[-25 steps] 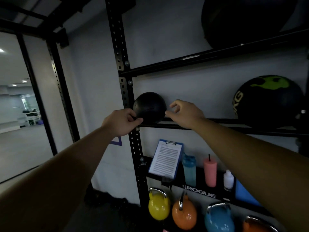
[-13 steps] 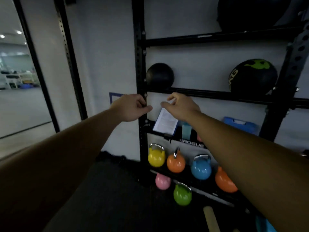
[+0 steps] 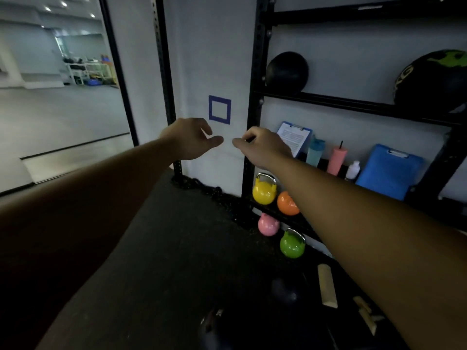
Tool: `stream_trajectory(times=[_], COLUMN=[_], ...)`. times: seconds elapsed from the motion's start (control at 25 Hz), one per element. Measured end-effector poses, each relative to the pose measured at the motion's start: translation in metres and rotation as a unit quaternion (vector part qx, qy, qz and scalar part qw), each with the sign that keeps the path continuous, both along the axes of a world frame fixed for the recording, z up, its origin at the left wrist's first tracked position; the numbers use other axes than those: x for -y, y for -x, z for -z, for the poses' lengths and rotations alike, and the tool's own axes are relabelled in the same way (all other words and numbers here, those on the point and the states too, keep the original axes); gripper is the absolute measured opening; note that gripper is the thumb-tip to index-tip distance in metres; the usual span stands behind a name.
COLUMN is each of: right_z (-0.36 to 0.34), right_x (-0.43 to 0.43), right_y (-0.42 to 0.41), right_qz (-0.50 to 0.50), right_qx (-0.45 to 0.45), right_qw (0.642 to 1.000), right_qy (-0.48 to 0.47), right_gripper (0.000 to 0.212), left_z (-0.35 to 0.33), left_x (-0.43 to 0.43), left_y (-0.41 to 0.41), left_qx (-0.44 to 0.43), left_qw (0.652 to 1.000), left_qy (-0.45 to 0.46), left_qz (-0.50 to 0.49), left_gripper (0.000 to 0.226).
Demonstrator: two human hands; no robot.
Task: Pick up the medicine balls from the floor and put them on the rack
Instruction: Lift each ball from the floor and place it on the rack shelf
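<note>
With both hands empty, left hand (image 3: 188,138) and right hand (image 3: 262,147) loosely open; small black ball (image 3: 286,73) racked up-right; next, probably reach down for dark ball (image 3: 285,293) below.

Green-marked ball (image 3: 439,79) cut off at right edge — orange kettlebell (image 3: 286,203) half hidden behind right arm (image 3: 353,223).

I'm in a gym: a black steel rack (image 3: 255,102) holds round black medicine balls (image 3: 287,72), with bright coloured kettlebells (image 3: 264,190) below, over dark rubber flooring (image 3: 177,248).
</note>
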State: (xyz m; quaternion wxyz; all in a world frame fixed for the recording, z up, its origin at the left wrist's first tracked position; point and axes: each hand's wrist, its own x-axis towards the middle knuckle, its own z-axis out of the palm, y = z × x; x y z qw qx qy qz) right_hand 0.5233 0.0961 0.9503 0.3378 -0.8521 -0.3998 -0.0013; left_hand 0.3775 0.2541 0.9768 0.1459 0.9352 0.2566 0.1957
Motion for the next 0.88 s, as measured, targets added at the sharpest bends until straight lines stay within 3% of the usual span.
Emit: stream_trajectory(times=[0.36,0.6,0.88], right_z=[0.124,0.213,0.342], right_x=[0.071,0.026,-0.057], right_y=[0.019,-0.002,-0.045], right_qz=[0.062,0.086,0.128], right_qx=[-0.065,-0.124,-0.204], right_qw=[0.993,0.983,0.957], right_qy=[0.079,0.100,0.160], right_gripper=[0.060,0.087,0.083], left_z=[0.123,0.210,0.349], left_x=[0.059,0.007,-0.087], left_y=[0.009,-0.027,-0.095], left_qx=[-0.088,-0.138,-0.208], left_qw=[0.993,0.983,0.957], left_qy=[0.069,0.112,0.181], left_qz=[0.035,0.056,0.088], left_gripper=[0.051,0.048,0.057])
